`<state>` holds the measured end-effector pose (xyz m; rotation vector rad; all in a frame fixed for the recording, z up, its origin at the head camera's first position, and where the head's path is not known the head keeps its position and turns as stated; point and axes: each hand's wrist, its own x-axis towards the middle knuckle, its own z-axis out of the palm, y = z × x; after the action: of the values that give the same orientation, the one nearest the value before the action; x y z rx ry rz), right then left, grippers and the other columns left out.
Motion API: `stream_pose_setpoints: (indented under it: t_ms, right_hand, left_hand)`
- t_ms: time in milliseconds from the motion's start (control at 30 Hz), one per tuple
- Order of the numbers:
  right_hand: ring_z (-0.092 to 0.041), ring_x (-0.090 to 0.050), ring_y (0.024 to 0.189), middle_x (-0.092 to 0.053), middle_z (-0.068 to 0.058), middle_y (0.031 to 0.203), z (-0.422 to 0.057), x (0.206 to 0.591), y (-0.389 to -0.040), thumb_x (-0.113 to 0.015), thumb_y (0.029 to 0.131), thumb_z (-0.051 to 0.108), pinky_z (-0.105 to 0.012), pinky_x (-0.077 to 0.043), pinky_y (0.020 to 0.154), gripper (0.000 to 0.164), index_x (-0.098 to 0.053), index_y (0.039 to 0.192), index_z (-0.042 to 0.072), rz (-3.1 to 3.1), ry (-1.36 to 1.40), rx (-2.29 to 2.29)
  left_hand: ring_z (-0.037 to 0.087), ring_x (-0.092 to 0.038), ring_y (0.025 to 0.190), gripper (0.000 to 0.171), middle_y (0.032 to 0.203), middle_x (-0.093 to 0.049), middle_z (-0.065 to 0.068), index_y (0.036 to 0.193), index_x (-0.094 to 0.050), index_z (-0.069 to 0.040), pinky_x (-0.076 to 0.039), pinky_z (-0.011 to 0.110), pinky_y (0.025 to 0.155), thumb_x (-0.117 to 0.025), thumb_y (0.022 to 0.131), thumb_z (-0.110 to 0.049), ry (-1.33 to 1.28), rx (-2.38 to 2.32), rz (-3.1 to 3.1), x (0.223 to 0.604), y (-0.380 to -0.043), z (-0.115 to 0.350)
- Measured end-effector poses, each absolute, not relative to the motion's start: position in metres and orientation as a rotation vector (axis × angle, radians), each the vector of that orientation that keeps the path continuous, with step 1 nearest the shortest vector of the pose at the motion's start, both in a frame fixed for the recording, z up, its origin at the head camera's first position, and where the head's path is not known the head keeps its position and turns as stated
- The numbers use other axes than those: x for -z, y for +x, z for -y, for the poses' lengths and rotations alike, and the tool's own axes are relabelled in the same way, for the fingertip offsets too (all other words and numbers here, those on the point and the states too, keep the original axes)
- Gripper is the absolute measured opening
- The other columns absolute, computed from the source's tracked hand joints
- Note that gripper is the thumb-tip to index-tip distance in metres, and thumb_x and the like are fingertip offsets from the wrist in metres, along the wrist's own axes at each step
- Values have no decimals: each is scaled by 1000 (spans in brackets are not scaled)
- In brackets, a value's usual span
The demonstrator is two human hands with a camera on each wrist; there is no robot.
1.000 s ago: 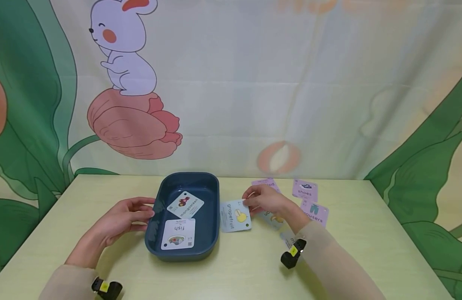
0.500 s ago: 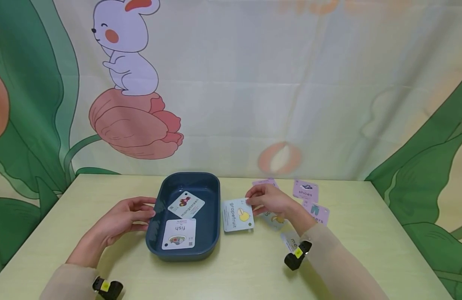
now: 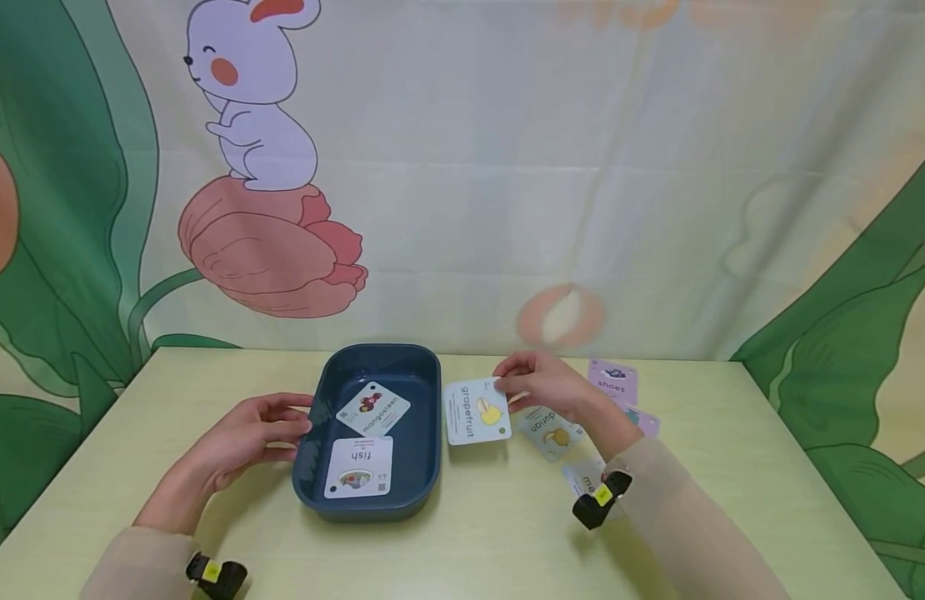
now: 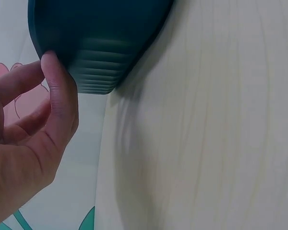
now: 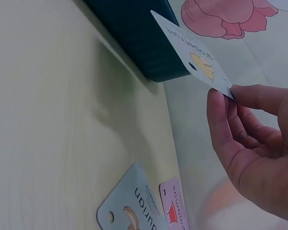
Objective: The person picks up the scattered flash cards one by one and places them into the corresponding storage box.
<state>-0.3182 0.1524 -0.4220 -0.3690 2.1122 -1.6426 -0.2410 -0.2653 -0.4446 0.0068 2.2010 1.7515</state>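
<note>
My right hand [image 3: 545, 387] pinches a pale blue grapefruit card [image 3: 475, 414] by its corner between thumb and fingers. The card hangs tilted above the table, just right of a dark blue bin [image 3: 436, 433]. In the right wrist view the grapefruit card [image 5: 194, 57] is seen edge-on before the bin's wall. My left hand [image 3: 248, 433] rests its fingertips against the outside of the bin's left rim, thumb near the edge in the left wrist view. Inside the bin lie a mangosteen card [image 3: 372, 408] and a fish card [image 3: 359, 468], apart from each other.
Right of the bin lie a durian card [image 3: 554, 433], a partly covered card [image 3: 581, 477] starting "me", and a purple shoes card [image 3: 612, 379]. The right arm hides most of another purple card [image 3: 646, 422]. A pajamas card [image 5: 173, 203] shows in the right wrist view.
My right hand has raised the grapefruit card off the table and drawn it slightly right and back, uncovering more of the durian card. My left hand and the bin stay in place.
</note>
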Motion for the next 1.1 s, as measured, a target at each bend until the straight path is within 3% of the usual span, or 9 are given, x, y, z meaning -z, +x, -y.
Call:
stream_pose_setpoints:
  t_ms: [867, 1100]
  right_hand:
    - [-27, -68, 89, -67, -15, 102, -63, 403, -298, -69, 97, 3, -38, -62, 78, 15, -64, 110, -2, -2080, -506, 1582]
    - [-24, -70, 81, -68, -13, 96, -39, 409, -293, -69, 96, 1, -36, -62, 74, 11, -67, 107, -1, -2135, -523, 1533]
  left_hand:
    - [26, -64, 101, 55, 130, -54, 24, 151, -37, 7, -60, 34, 84, -61, 103, -8, 30, -1744, -2201, 444, -241, 265]
    - [26, -64, 101, 55, 129, -55, 23, 151, -37, 7, -60, 34, 85, -61, 104, -9, 37, -1749, -2194, 446, -243, 266]
